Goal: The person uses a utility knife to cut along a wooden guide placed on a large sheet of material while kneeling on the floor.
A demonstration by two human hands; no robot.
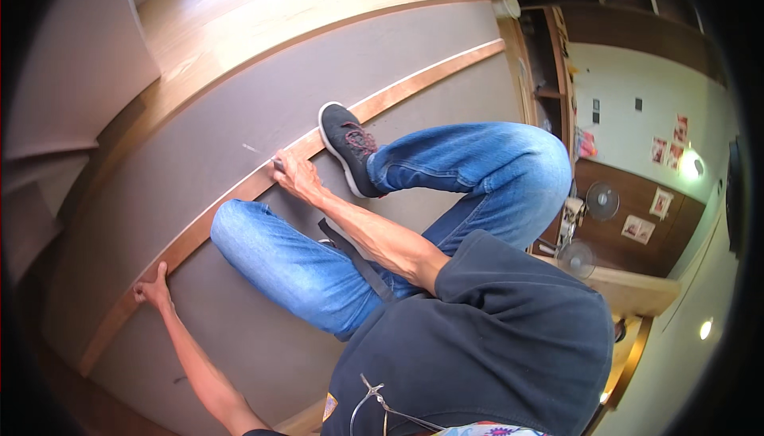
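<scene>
A long, narrow wooden strip (195, 237) runs diagonally across a large grey-brown panel (446, 142). At the strip's lower left, my left hand (153, 286) presses on it, thumb spread from the bent fingers, steadying it. Farther along, my right hand (296, 175) is closed at the strip around a small dark object (278, 166), mostly hidden by the fingers. My bent left knee (239, 221) rests by the strip. Beyond the right hand, my dark shoe (346, 145) with reddish laces is planted across it. A short pale mark shows on the panel near the right hand.
Light wooden boards (231, 14) border the panel's far side. Pale, bent sheet-like surfaces (72, 54) rise at the left. On the right are dark wooden shelving (545, 62), a fan (602, 200) and a wall with papers. A dark strap lies across my lap.
</scene>
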